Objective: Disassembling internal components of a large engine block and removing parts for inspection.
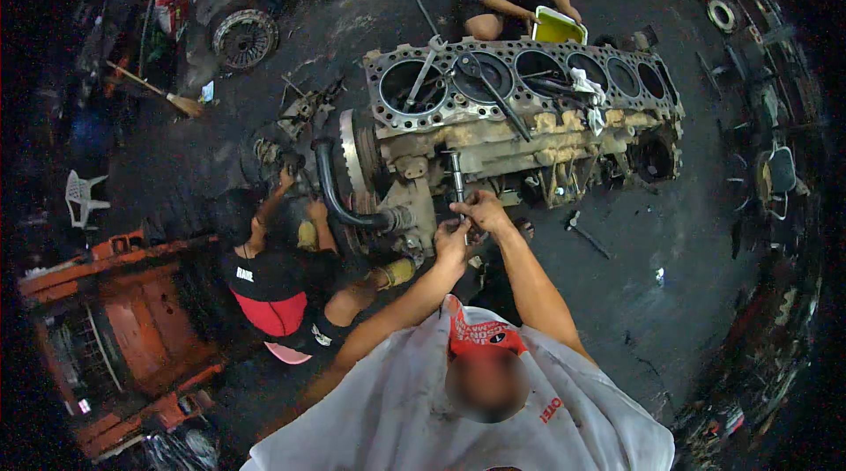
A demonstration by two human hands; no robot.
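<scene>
Both my hands are together at the near side of a large engine block point(546, 129), left of its middle. My right hand point(482, 212) closes around a chrome socket wrench point(456, 176), which points away from me toward the block's side. Just below it, my left hand point(451, 244) is closed around the tool's near end. My fingers hide part of the handle. Across the open cylinders on top lie an open-ended wrench point(426, 74) and a long-handled dark wrench point(502, 101). A white rag point(589, 88) hangs over the block's near edge.
A thick black pipe point(330, 189) curves beside my left forearm. At left, a co-worker in a black shirt point(264, 281) crouches close by. Across the block, another person holds a tray of yellow liquid point(560, 27). A hammer-like tool point(589, 235) lies on the floor at right.
</scene>
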